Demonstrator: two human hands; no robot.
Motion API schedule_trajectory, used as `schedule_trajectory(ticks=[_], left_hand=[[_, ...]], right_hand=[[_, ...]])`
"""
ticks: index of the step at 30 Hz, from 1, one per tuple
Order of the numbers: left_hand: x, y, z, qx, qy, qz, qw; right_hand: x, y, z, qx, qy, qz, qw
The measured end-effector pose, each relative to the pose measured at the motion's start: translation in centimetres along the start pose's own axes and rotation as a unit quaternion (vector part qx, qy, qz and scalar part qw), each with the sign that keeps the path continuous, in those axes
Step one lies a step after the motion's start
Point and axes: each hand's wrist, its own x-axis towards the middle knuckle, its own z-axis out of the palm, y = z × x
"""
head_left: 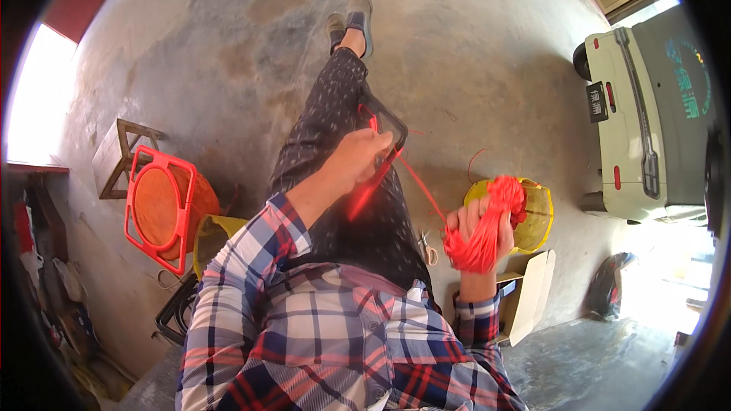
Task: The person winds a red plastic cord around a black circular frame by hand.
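My left hand (358, 154) is closed around a black loop-shaped frame (397, 131) over my lap, with red cord (368, 192) wrapped along it. A single strand runs taut from there across to my right hand (474, 221). That hand is wrapped round a thick, loose hank of red cord (480, 247), which bulges out above and below the fingers. Both forearms are in plaid sleeves. My fingers hide part of the black frame, so its full shape cannot be made out.
Behind my right hand stands a yellow container (537, 217), with an open cardboard box (528, 301) nearer me. Scissors (429, 251) lie by my right thigh. On my left are a red-framed orange container (161, 205) and a wooden stool (122, 158). A van (628, 114) is parked far right.
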Motion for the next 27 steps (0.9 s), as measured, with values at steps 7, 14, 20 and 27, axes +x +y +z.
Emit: schedule_trajectory(ticks=[7,14,20,27], left_hand=[[1.5,-0.8,-0.4,0.004,-0.05,-0.104,0.993],[0.3,-4.0,-0.9,0.149,0.064,0.112,0.98],[-8.1,-3.8,4.2,0.417,-0.123,0.363,0.824],[-7.4,-1.2,3.2,0.032,-0.179,0.106,0.978]], right_hand=[[-7.3,0.8,-0.7,-0.204,0.241,0.07,0.946],[-5.7,1.4,-6.5,-0.233,0.343,0.041,0.909],[-1.4,4.3,0.5,-0.224,0.183,0.048,0.956],[1.1,5.8,-1.0,-0.298,-0.001,0.043,0.954]])
